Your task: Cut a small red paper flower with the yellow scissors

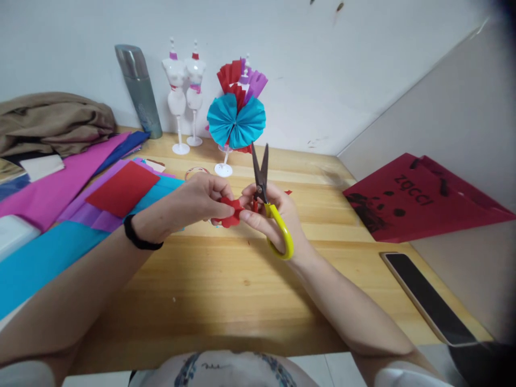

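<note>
A small red paper piece with a scalloped edge [230, 213] is pinched between the fingertips of my left hand [201, 201], which wears a black band at the wrist. My right hand [278, 212] touches the paper's right side with thumb and fingertips. Hooked on that same hand are scissors with yellow handles [287, 242], blades parted and pointing up. Behind the hands stands a small white dress form [224, 170] decorated with a blue pleated paper fan [236, 121] and red and purple pleats.
Two white dress forms [176, 102] and a grey-green bottle [142, 97] stand near the wall. Coloured paper sheets [123, 188] and brown cloth [56, 121] lie left on the wooden table [226, 301]. Right are a red bag [423, 204] and a phone [429, 298].
</note>
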Available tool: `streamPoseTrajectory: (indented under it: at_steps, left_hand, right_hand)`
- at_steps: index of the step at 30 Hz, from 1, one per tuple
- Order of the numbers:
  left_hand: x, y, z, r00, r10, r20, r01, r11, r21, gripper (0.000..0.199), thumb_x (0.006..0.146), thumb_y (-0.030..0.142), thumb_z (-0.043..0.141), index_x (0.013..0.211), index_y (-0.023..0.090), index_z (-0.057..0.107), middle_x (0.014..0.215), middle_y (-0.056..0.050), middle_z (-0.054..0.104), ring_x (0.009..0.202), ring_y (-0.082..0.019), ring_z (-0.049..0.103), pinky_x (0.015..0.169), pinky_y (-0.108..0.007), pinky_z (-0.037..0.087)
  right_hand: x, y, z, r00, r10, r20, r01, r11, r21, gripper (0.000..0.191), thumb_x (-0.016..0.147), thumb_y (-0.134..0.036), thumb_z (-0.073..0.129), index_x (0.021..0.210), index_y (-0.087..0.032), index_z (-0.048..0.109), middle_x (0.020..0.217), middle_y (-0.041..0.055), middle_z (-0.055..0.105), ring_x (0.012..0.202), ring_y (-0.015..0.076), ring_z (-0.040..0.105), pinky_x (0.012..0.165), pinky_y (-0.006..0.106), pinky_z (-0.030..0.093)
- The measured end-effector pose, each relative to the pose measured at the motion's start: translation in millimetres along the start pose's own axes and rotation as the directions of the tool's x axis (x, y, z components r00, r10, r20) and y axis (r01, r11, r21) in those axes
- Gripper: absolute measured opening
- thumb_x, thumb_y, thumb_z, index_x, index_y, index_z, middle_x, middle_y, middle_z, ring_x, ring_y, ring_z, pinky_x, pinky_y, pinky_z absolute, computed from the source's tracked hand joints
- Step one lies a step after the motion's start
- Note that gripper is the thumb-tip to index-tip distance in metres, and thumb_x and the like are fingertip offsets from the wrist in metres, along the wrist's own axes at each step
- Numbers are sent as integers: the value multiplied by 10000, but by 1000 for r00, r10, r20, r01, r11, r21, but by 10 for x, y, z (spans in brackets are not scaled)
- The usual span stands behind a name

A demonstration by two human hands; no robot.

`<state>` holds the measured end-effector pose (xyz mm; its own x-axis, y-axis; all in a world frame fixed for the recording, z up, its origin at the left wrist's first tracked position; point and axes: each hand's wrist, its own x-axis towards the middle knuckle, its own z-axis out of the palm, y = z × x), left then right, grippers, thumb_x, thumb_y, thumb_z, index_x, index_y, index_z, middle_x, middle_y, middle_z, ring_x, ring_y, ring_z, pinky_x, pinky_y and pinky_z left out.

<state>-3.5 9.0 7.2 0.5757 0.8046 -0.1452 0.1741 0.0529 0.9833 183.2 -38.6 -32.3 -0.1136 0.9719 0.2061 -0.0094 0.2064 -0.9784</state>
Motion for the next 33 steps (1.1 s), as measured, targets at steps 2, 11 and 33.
streamPoseTrajectory:
  at_steps: [2,11,33]
  left_hand:
    - [15,-37,29,1000,15,7,-15,1000,-22,93,575,124,714,572,187,645,467,10,624,431,-93,526,426,-184,370]
    - [40,-112,85,999,3,-46,-8,993,-117,157,609,219,792,704,176,675,512,4,646,469,-114,572,422,-189,379]
    - [-25,9,80,947,95,-306,-188,939,-288,114,611,222,763,630,154,675,592,-6,645,533,-98,524,507,-217,403]
  right_hand:
    - [6,0,12,1000,1,2,-1,1000,-30,455,675,-425,934,920,-231,603,758,-23,650,652,136,611,630,290,548]
    - [28,29,19,996,-47,-76,47,999,-6,376,721,-398,866,887,-236,571,674,-57,577,562,107,522,564,263,483]
    - [-32,112,-48,991,28,134,-26,1000,-17,616,839,-782,683,1016,-194,628,854,42,650,719,189,630,667,337,508]
